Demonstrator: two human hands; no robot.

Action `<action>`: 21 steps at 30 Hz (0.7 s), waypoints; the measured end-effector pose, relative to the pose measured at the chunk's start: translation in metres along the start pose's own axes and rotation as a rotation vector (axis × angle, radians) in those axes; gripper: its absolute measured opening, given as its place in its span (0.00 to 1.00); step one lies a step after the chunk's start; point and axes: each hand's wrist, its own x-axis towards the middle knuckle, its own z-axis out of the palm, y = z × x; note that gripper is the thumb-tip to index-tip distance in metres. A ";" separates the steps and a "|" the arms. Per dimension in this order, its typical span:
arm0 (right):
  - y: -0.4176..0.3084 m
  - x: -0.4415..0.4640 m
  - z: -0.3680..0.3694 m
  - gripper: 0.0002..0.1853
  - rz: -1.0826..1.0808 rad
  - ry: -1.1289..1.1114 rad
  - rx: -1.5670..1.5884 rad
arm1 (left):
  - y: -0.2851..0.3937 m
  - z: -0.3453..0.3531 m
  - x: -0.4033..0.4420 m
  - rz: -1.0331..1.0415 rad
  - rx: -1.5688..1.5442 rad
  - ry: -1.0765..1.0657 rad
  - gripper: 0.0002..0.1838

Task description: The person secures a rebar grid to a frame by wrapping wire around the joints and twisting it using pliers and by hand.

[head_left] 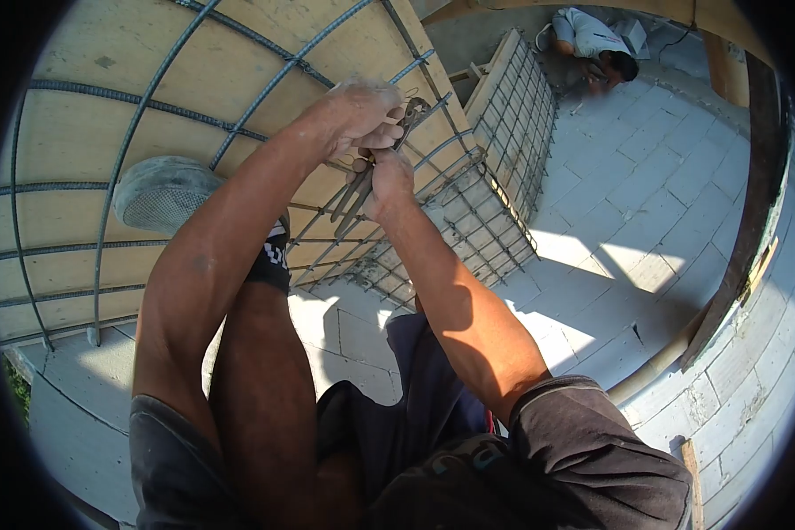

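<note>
Dusty pincers point(355, 196) lie slantwise in my right hand point(390, 184), which is wrapped round their handles. Their jaws point(417, 109) point up and right, close to a crossing of steel bars. My left hand point(362, 113) is just above, touching or nearly touching the tool, with its fingers bent together. What those fingers pinch is too small to name. A thin loop of wire point(410, 92) sticks out beside them. Ribbed rebar point(155, 102) forms a grid over a pale plywood panel point(71, 163) under both hands.
My shoe point(163, 193) rests on the rebar and plywood at the left. A rebar cage point(517, 132) stands right of the hands over a block floor point(627, 168). Another person point(592, 40) crouches at the top right. A curved timber edge point(742, 230) runs down the right.
</note>
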 end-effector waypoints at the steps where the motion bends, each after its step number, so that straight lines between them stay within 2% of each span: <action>1: -0.004 -0.003 -0.006 0.07 0.015 0.002 -0.023 | -0.002 -0.005 -0.007 0.052 0.013 0.003 0.21; 2: -0.009 -0.007 -0.014 0.07 0.032 0.006 -0.049 | -0.005 -0.010 -0.014 0.102 0.024 0.005 0.22; 3: -0.016 -0.018 -0.019 0.07 -0.038 -0.004 -0.237 | -0.008 -0.017 -0.023 0.156 0.030 0.007 0.23; 6: -0.025 -0.036 -0.046 0.09 -0.151 0.087 -0.616 | -0.006 -0.043 -0.057 0.404 0.367 0.238 0.23; 8: -0.032 -0.045 -0.075 0.11 -0.272 0.067 -0.871 | -0.013 -0.061 -0.080 0.737 0.396 0.566 0.25; 10: -0.036 -0.055 -0.094 0.13 -0.375 0.086 -1.034 | -0.009 -0.072 -0.110 0.933 0.413 0.886 0.24; 12: -0.040 -0.064 -0.104 0.14 -0.460 0.141 -1.096 | -0.016 -0.093 -0.124 0.971 0.378 1.182 0.18; 13: -0.056 -0.081 -0.086 0.14 -0.281 0.132 -0.984 | -0.017 -0.104 -0.131 1.019 0.476 1.326 0.18; 15: -0.066 -0.079 -0.092 0.14 -0.125 -0.033 -0.911 | -0.017 -0.128 -0.143 1.097 0.681 1.616 0.17; 17: -0.081 -0.085 -0.087 0.15 0.040 -0.183 -0.904 | -0.018 -0.155 -0.146 1.193 0.738 1.755 0.18; 18: -0.084 -0.088 -0.081 0.16 -0.009 -0.206 -0.970 | -0.017 -0.164 -0.146 1.236 0.767 1.824 0.18; 19: -0.084 -0.090 -0.075 0.16 -0.058 -0.231 -1.035 | -0.017 -0.171 -0.146 1.183 0.710 1.834 0.22; 21: -0.088 -0.100 -0.053 0.19 -0.187 -0.275 -1.170 | -0.023 -0.184 -0.143 1.002 0.882 1.952 0.22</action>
